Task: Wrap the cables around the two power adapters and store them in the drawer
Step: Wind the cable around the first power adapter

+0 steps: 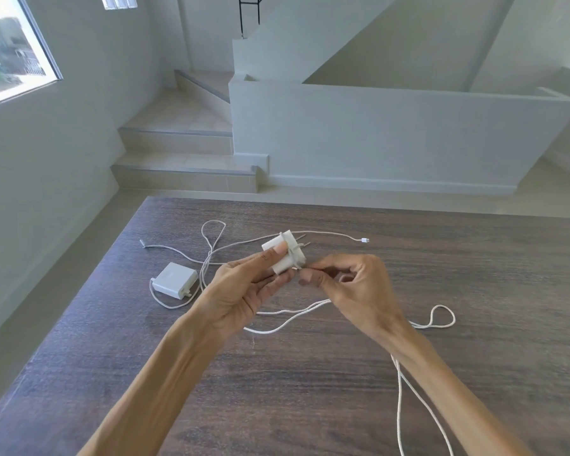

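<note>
Above the dark wooden table point(343, 390), the left hand point(241, 291) grips a white power adapter point(283, 255) between thumb and fingers, one turn of white cable point(422, 383) around it. Right of the adapter, the right hand point(352, 284) pinches that cable. Left of it, a second adapter point(175, 279) lies flat, its cable point(208, 248) loose

Left hand point(241, 291) raised, fingers curled in grip — right hand point(349, 281) pinching.
</note>
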